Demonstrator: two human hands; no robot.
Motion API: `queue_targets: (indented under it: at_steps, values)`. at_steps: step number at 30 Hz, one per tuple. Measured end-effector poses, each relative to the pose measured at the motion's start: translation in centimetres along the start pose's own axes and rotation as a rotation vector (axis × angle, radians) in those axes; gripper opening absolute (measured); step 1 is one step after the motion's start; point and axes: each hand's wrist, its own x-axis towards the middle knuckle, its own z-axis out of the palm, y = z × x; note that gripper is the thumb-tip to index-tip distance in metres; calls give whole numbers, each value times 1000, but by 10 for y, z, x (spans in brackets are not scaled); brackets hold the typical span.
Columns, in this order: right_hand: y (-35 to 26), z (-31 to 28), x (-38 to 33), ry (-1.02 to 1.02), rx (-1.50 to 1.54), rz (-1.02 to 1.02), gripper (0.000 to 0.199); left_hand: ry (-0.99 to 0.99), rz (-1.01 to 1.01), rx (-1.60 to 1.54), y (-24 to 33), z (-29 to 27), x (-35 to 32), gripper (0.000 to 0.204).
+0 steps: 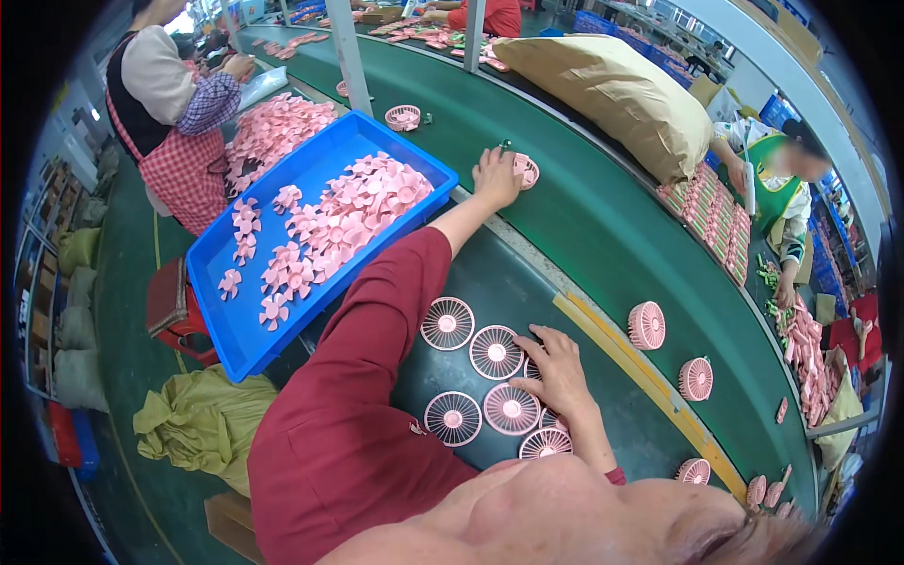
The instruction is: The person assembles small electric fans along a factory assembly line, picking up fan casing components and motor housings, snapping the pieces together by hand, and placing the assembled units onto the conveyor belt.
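Note:
My left hand (495, 179) reaches across to the green conveyor belt, fingers closed at the left side of a round pink fan housing (529, 171). A small green piece (507, 144) shows by its fingertips. On the dark worktop, my right hand (557, 375) lies with fingers apart over several round pink fan grilles, partly covering some. Uncovered ones include a grille (447, 323) at the upper left, a grille (496, 352) by the fingertips, a grille (453, 418) at the lower left and a grille (511, 409) below the thumb.
A blue tray (212, 311) of pink fan blades (353, 212) stands left of my arm. Further housings (646, 325) sit along the belt (593, 254). A yellow strip (650, 391) edges the worktop. Co-workers stand at the far left and right; a large paper sack (612, 94) lies beyond the belt.

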Motion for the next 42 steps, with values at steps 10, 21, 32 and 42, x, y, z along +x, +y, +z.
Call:
queue_targets:
  at_steps: [10, 21, 32, 42]
  values:
    - [10, -11, 6, 53, 96, 70, 64, -275, -85, -262, -12, 13, 12, 46]
    - [46, -30, -17, -65, 377, 355, 46, -576, -390, -850, 33, -37, -45, 35]
    - [39, -36, -2, 790, 27, 125, 41, -967, -457, -1537, 128, -96, -173, 40]
    - [25, -34, 0, 616, 281, -27, 51, -915, -559, -1601, 143, -103, -199, 57]
